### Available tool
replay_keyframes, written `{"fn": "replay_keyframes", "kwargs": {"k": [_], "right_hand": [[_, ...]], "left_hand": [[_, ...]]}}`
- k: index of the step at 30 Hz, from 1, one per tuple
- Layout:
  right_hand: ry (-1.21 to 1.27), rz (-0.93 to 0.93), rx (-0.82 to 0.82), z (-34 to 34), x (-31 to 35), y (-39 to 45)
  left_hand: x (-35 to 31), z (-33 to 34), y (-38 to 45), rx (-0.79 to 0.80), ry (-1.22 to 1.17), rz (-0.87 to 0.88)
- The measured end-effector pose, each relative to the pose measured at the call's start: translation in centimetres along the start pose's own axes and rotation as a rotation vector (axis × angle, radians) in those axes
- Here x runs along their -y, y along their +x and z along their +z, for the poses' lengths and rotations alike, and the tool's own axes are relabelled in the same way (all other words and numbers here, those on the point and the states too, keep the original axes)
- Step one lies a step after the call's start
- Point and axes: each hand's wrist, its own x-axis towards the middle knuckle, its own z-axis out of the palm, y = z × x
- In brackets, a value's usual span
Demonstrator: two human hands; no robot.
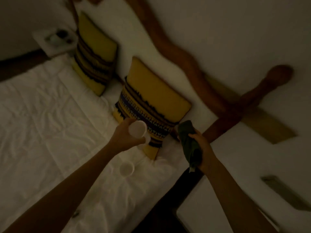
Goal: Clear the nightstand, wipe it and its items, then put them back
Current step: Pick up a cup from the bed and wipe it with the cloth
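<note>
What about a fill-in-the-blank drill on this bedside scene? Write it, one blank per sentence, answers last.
1. The left hand holds a white ____.
2. The right hand grips a dark green ____.
3. A second white cup sits on the ____.
4. Two yellow patterned ____ lean against the headboard.

Answers: cup; cloth; bed; pillows

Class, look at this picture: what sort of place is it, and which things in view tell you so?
Most likely a bedroom, perhaps a guest room: a bed with white bedding, yellow patterned cushions against a carved wooden headboard, and a white nightstand beside it.
</note>
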Motion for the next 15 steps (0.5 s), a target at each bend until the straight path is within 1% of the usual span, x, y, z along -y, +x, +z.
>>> {"fn": "replay_keyframes", "kwargs": {"k": [2,3,5,6,10,13,15], "right_hand": [[0.029,-0.077,-0.071,-0.5,2.9,-1.8],[0.038,-0.163,-0.117,-1.4,6.1,-3.4],[-0.02,-0.293,-0.234,-2.1,8.8,-4.1],[-0.056,-0.407,-0.294,-2.9,10.6,-5.0],[-0.119,-0.793,-0.457,-5.5,16.9,-9.1],[-0.229,-1.013,-0.523,-6.9,20.7,-12.3],[-0.296,-1.134,-0.59,-8.1,22.3,-14.6]], "left_hand": [[-5.5,-0.1,0.3,0.045,-0.073,0.126],[-10.2,-0.6,0.4,0.063,-0.091,0.229],[-14.2,-0.5,1.0,0.113,-0.142,0.32],[-17.3,-0.6,1.0,0.13,-0.168,0.394],[-28.5,-0.6,0.0,0.149,-0.248,0.575],[-35.3,0.0,-1.9,0.142,-0.31,0.69],[-39.3,0.9,-3.5,0.181,-0.373,0.751]]}}
